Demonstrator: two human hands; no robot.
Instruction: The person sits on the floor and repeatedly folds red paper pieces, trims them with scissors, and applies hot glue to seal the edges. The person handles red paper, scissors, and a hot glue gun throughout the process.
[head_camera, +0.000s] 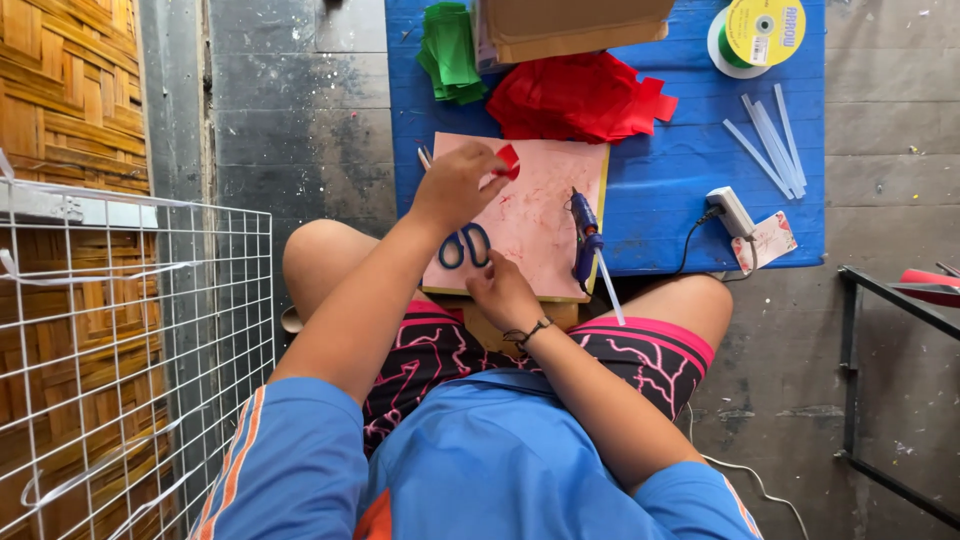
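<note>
Pinching a small red paper piece (508, 160) in my left hand (455, 185) fingers at frame centre, over the pink board (545, 215); my right hand (503, 293) rests loosely curled near the blue scissors (463, 246). Red paper pile (580, 98) remains uncut.

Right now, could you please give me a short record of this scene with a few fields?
left hand: holds a small red piece in its fingers, above the pink board
right hand: rests at the board's near edge, beside the blue-handled scissors
glue gun: lies on the board, corded
blue table: bears red sheets, green sheets, glue sticks
</note>
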